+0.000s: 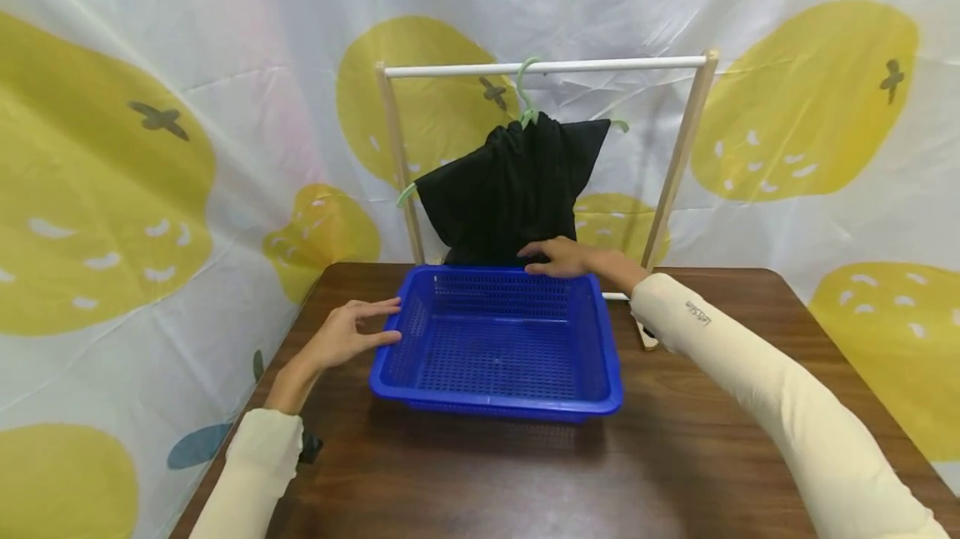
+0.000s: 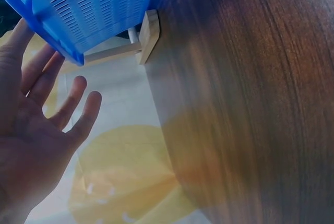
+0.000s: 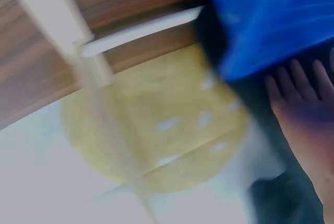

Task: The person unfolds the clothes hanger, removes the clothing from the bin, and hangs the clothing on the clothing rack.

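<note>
A blue plastic basket (image 1: 495,402) with slotted walls and floor is over the table, in front of a hanging black garment (image 1: 517,189). At its left rim is my left hand (image 1: 347,335), thumb and index fingertips right at the edge. The left wrist view shows that hand's fingers (image 2: 83,117) spread, some of them overlapping the basket's rim. My right hand (image 1: 562,258) is at the far rim, its fingers reaching left across the lower part of the garment. In the right wrist view its fingers (image 3: 303,80) extend close beside the basket (image 3: 271,25).
A wooden rack (image 1: 686,147) with a white top bar (image 1: 615,65) stands at the table's back. A light green hanger (image 1: 525,89) hooks over the bar and carries the garment. White cloth with yellow fruit prints surrounds the brown table (image 1: 720,406). A small dark item (image 1: 309,446) shows by the left wrist.
</note>
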`<state>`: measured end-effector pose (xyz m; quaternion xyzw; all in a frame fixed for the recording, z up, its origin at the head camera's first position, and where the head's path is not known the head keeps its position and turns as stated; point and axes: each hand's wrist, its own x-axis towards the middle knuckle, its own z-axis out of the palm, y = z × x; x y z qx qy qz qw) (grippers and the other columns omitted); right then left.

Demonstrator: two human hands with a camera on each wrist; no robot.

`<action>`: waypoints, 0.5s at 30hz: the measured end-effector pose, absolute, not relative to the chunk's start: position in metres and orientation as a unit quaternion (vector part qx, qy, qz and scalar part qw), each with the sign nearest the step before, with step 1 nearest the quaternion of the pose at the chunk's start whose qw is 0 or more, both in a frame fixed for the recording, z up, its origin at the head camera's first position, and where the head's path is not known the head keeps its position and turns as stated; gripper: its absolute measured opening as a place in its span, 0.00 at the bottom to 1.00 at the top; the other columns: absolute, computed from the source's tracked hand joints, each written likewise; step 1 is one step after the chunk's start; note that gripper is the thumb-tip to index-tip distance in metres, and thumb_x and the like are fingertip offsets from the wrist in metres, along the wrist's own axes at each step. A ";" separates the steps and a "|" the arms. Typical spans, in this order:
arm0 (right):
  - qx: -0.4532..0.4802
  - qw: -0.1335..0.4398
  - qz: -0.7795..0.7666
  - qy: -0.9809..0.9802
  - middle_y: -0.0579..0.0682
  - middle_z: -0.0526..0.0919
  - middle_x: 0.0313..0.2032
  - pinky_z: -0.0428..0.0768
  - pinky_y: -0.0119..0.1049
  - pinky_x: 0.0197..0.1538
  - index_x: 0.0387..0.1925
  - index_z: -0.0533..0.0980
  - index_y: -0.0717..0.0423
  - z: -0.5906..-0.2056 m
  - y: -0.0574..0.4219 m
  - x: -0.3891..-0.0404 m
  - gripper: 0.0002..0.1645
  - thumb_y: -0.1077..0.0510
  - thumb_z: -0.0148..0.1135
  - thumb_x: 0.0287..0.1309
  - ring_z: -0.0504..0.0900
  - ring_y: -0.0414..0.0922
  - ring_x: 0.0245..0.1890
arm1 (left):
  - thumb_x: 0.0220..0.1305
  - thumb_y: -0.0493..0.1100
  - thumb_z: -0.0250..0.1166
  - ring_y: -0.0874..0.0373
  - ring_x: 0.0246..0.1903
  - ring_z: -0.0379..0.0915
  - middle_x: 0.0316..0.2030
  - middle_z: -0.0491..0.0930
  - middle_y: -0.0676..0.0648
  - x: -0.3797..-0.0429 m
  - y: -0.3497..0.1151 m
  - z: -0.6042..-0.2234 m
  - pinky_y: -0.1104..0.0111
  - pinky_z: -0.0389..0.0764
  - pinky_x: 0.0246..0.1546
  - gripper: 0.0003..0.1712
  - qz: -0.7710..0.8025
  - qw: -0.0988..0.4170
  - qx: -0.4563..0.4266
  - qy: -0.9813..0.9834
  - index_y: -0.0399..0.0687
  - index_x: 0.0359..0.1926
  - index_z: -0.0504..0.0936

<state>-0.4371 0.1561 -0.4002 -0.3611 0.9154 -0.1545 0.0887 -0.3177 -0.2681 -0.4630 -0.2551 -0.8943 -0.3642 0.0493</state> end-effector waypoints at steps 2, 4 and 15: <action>-0.324 0.091 -0.151 0.930 0.69 0.70 0.70 0.66 0.61 0.70 0.77 0.62 0.62 -0.398 0.175 -0.437 0.35 0.49 0.54 0.78 0.69 0.67 0.69 | 0.62 0.52 0.77 0.44 0.59 0.72 0.68 0.77 0.51 -0.318 -0.270 -0.462 0.41 0.76 0.54 0.32 -0.360 0.050 -0.256 -0.896 0.46 0.65 0.83; -0.294 0.100 -0.152 0.938 0.73 0.64 0.73 0.63 0.63 0.71 0.80 0.54 0.62 -0.397 0.191 -0.437 0.40 0.47 0.52 0.79 0.65 0.70 0.71 | 0.62 0.52 0.77 0.43 0.60 0.72 0.68 0.77 0.51 -0.318 -0.271 -0.462 0.40 0.76 0.54 0.32 -0.359 0.047 -0.257 -0.896 0.46 0.65 0.83; -0.255 0.063 -0.163 0.951 0.81 0.63 0.68 0.66 0.65 0.69 0.76 0.48 0.66 -0.396 0.236 -0.434 0.42 0.53 0.59 0.75 0.71 0.74 0.64 | 0.61 0.54 0.77 0.44 0.62 0.71 0.68 0.77 0.52 -0.317 -0.267 -0.461 0.40 0.76 0.56 0.33 -0.359 0.039 -0.250 -0.898 0.47 0.65 0.83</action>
